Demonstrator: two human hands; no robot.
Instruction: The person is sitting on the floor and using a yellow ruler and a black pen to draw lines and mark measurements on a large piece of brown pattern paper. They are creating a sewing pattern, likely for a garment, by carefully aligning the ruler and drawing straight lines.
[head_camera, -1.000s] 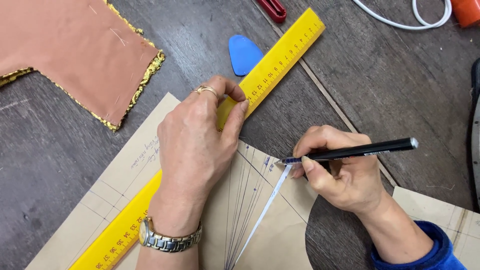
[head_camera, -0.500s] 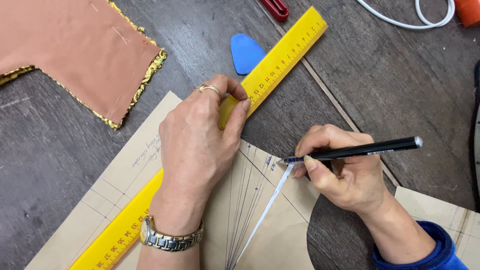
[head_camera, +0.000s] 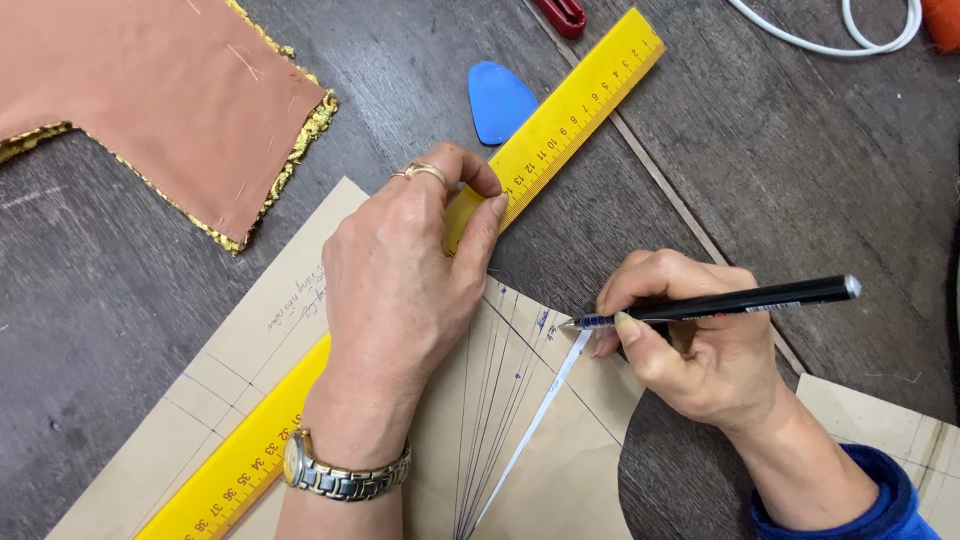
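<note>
Head view: at centre frame, the left hand (head_camera: 400, 310) presses flat, fingers closed, on a yellow ruler (head_camera: 560, 110) lying diagonally across a brown paper pattern (head_camera: 520, 440). At right, the right hand (head_camera: 700, 350) pinches a black pen (head_camera: 720, 303), tip on the paper. Blue tailor's chalk (head_camera: 498, 100) lies above.

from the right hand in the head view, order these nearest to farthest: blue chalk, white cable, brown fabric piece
From the right hand:
1. blue chalk, up and to its left, beside the yellow ruler
2. white cable, top right edge
3. brown fabric piece, far top left
</note>
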